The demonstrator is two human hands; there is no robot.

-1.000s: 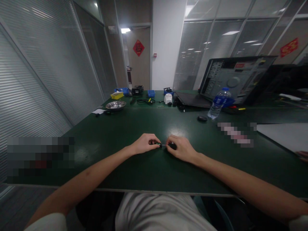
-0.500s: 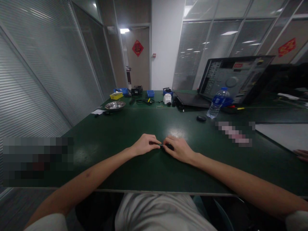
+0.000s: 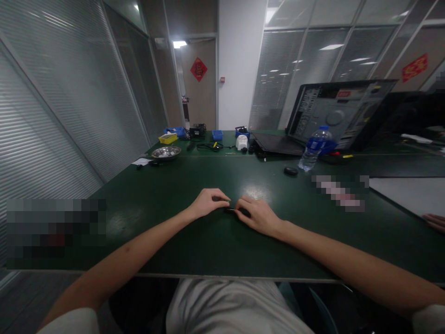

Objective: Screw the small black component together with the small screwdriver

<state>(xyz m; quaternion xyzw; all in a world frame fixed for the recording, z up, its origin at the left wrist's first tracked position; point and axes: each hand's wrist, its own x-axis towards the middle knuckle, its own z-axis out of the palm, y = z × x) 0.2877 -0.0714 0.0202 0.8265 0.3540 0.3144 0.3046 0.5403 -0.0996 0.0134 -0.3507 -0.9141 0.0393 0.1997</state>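
Starting at your left, the window wall with its blinds runs close along the green table (image 3: 167, 241), and the near edge of the table lies just under your forearms, so you have little room to draw back. The steel dish (image 3: 167, 151) and the yellow and blue parts bins sit far off at the back left, well apart from your hands.

Your left hand (image 3: 207, 203) rests on the table top with its fingers curled, thumb and forefinger drawn together at the tip; whether they grip the piece or only touch its end, you cannot tell from here. Between your hands lies the small black tool (image 3: 232, 210), a slim dark thing low on the table, too small to name more closely. Your right hand (image 3: 256, 215) covers its other end, fingers bent and pinched over it.

As a judgement, the two ends look brought close together, so the joining or fitting seems nearly closed up, but nothing shows it seated; that is still yours to confirm.

To the right there is wide bare table. The black mouse (image 3: 290, 171), the water bottle (image 3: 314, 148) and the opened computer case (image 3: 339, 113) stand well apart behind. At the far right edge another person's hand (image 3: 434, 221) rests by a pale sheet.
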